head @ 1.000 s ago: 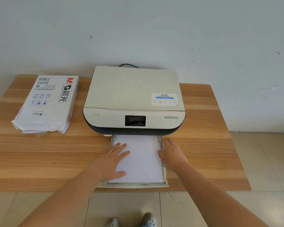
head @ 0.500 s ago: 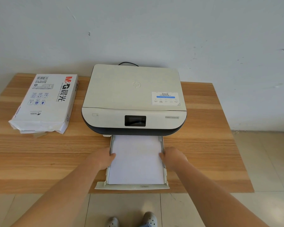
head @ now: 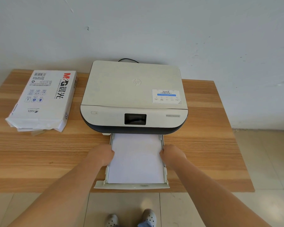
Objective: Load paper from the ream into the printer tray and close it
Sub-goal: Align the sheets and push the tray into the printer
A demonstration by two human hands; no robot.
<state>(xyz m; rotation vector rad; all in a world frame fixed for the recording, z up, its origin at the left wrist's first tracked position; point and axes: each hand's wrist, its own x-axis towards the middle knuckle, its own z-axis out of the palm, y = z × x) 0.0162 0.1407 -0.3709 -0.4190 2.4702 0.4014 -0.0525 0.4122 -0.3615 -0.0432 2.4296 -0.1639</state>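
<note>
A cream-and-dark-grey flatbed printer (head: 134,99) sits at the far middle of a light wooden table (head: 203,153), its pale plastic paper tray (head: 131,185) pulled out toward the near edge and filled with a flat stack of white paper (head: 136,159). The left hand (head: 101,154) grips the tray's left wall with curled fingers, and the right hand (head: 172,154) grips the right wall the same way. The opened white paper ream (head: 43,99) lies on the table's far left, well apart from the printer.
</note>
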